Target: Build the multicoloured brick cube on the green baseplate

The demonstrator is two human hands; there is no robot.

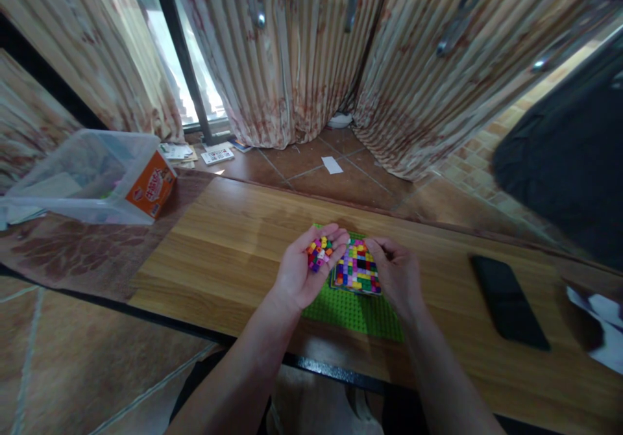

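My left hand [298, 271] is turned palm up and slightly cupped, with a small heap of colourful toy building bricks [318, 253] lying in it. Right beside its fingertips is a square block covered in multicoloured bricks [357, 266], which sits on a green studded baseplate [360, 315]. My right hand [396, 273] hovers at the right edge of that block, thumb and fingers pinched together. Whatever is between those fingertips is too small to make out. Both hands hide parts of the baseplate.
The wooden bench [233, 247] bears a black phone [509, 302] on the right, near some white paper [603, 318]. At the left stands a clear plastic bin [92, 204] with an orange label. Patterned curtains [311, 52] hang behind the bench.
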